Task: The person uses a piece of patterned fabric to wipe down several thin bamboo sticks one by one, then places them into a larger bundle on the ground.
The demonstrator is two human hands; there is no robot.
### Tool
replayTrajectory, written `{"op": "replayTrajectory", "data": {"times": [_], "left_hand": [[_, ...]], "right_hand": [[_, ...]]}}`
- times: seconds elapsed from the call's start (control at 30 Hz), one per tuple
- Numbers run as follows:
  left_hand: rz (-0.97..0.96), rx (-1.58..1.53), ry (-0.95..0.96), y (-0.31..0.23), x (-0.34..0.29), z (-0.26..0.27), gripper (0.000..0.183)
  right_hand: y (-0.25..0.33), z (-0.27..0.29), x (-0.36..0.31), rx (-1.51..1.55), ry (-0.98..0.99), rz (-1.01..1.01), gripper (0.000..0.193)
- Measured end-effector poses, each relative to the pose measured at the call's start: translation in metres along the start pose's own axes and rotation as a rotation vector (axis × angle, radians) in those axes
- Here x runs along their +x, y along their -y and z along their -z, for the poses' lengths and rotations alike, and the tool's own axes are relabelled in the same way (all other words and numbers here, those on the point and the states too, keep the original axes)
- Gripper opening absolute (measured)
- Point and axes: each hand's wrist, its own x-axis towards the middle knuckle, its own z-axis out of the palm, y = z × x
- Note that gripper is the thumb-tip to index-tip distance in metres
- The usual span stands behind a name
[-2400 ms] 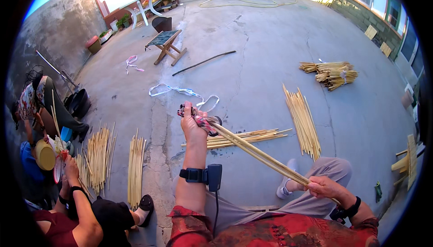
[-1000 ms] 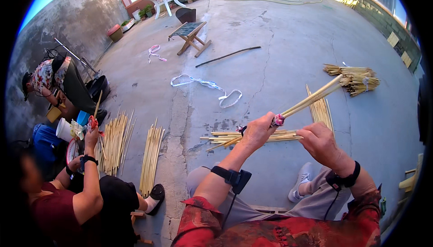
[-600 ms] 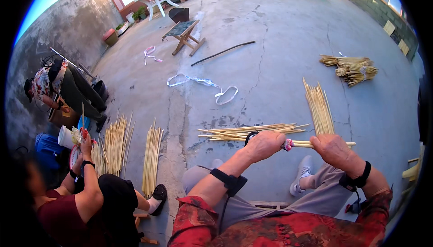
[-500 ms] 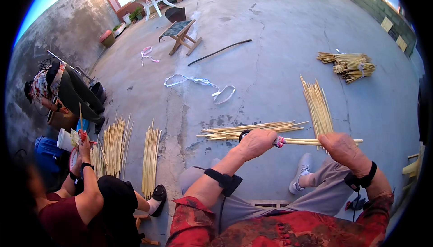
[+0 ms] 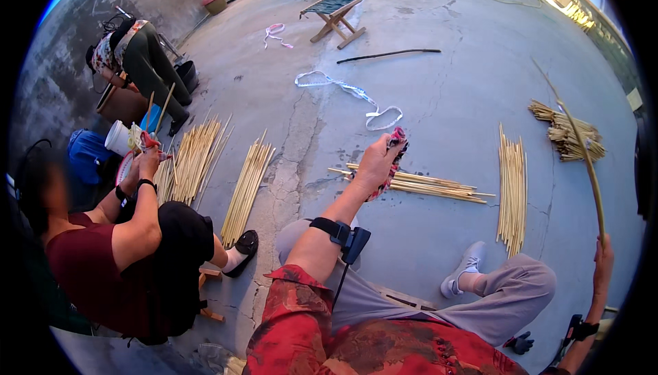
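My left hand [image 5: 375, 163] is closed around a crumpled red, pink and dark patterned cloth [image 5: 393, 168], held out in front of me. At the far right my right hand [image 5: 603, 258] grips the lower end of a long thin stick [image 5: 582, 145]. That stick rises steeply, bends slightly and stands apart from the cloth. Beyond my left hand, several pale peeled sticks [image 5: 439, 188] lie crosswise on the ground. Farther right, another neat row of pale sticks [image 5: 511, 186] points away from me. A tied bundle of sticks [image 5: 576, 135] lies behind the raised stick.
On my left a seated person [image 5: 103, 252] holds sticks and a red cloth, beside laid-out sticks [image 5: 195, 159] and a separate row [image 5: 248, 186]. Another person [image 5: 137, 60] bends over a brown pot. Ahead lie a white-blue strap [image 5: 343, 87], a dark stick [image 5: 388, 55] and a folding stool [image 5: 334, 15].
My right hand has moved far right, raising the stick away from the cloth. My left hand keeps the cloth, now lifted and turned. The view has swung to the right-hand side's opposite, leftward.
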Motion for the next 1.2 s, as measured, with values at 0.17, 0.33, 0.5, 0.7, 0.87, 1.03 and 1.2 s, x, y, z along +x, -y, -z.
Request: {"op": "replayTrajectory", "data": {"times": [0.17, 0.33, 0.5, 0.7, 0.87, 1.03, 1.2], "left_hand": [[0.217, -1.219, -0.003, -0.013, 0.002, -0.022, 0.023], [0.166, -1.491, 0.295, -0.039, -0.006, -0.021, 0.036], [-0.028, -1.722, 0.304, -0.081, -0.013, 0.003, 0.046], [0.083, -1.404, 0.277, -0.022, -0.026, -0.046, 0.038], [0.235, -1.786, 0.293, -0.009, -0.003, -0.04, 0.037], [0.13, -1.306, 0.213, 0.019, -0.003, -0.044, 0.037], [0.276, -1.346, 0.29, -0.027, -0.016, -0.04, 0.035]], "right_hand": [[0.123, -0.059, 0.021, 0.909, 0.309, -0.11, 0.023], [0.254, -0.114, 0.037, 1.226, 0.545, -0.121, 0.026], [0.302, -0.149, 0.03, 1.38, 0.644, -0.168, 0.025], [0.327, -0.167, 0.02, 1.302, 0.613, -0.169, 0.023], [0.328, -0.179, 0.018, 1.355, 0.758, -0.188, 0.021], [0.336, -0.192, 0.015, 1.511, 0.988, -0.224, 0.024], [0.333, -0.217, 0.012, 1.485, 1.11, -0.286, 0.025]]}}
